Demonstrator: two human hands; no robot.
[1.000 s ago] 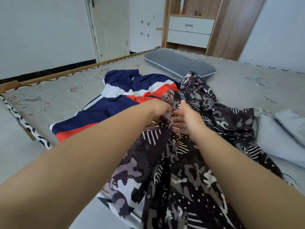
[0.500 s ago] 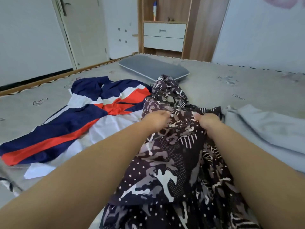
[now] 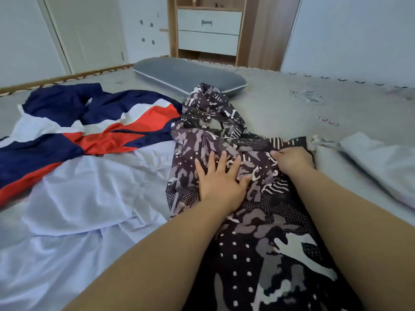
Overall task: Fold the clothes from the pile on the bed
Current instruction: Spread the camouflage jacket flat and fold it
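Observation:
A dark camouflage-patterned garment (image 3: 265,232) with white dots and stripes lies on the bed in front of me, its bunched far end near the pillow. My left hand (image 3: 221,179) rests flat on it, fingers spread. My right hand (image 3: 292,159) is closed on a fold of the same garment near its right edge. To the left lies a navy, white and red jacket (image 3: 74,131), spread out, with its pale lining (image 3: 94,198) showing.
A grey pillow (image 3: 188,74) lies at the far middle of the grey mattress (image 3: 325,108). A light grey garment (image 3: 377,162) sits at the right. Beyond the bed stand a wooden cabinet with white drawers (image 3: 208,30) and a white door (image 3: 89,34).
My left hand has let go of the camouflage garment and now lies flat on it with fingers spread. My right hand still grips the cloth. The view has shifted closer and lower.

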